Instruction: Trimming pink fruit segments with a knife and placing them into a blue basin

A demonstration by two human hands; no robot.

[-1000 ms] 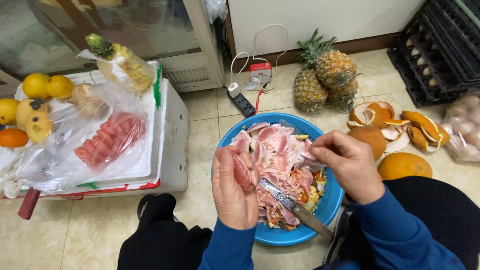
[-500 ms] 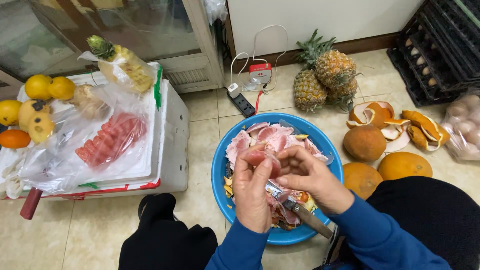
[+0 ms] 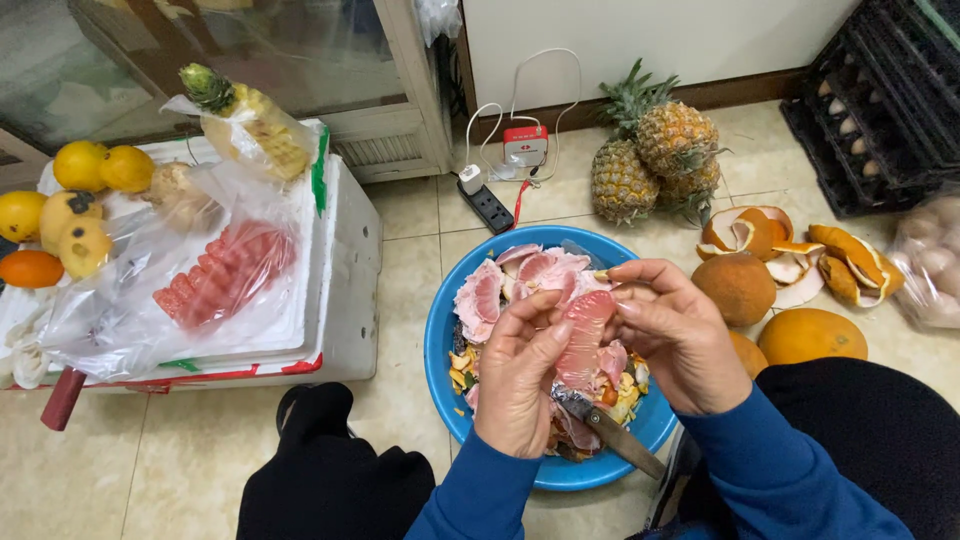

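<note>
My left hand [image 3: 520, 375] and my right hand [image 3: 680, 335] hold one pink pomelo segment [image 3: 585, 338] between them, over a blue basin [image 3: 440, 340]. The fingers of both hands pinch its edges. A knife [image 3: 615, 438] with a dark handle sticks out below my hands, seemingly tucked under the left palm. The basin holds pink peel membranes [image 3: 500, 290] and fruit scraps.
A white foam box [image 3: 340, 250] at left carries a clear bag of peeled pink segments [image 3: 225, 275], yellow fruits [image 3: 100, 170] and a bagged pineapple [image 3: 245, 125]. Two pineapples [image 3: 650, 150], whole pomelos [image 3: 810, 335], peels [image 3: 790, 245], a power strip [image 3: 490, 205] and a black crate [image 3: 880, 90] lie on the tiled floor.
Both hands have lifted from the basin contents and come together, now holding a pink segment upright between the fingers. The knife stays below them.
</note>
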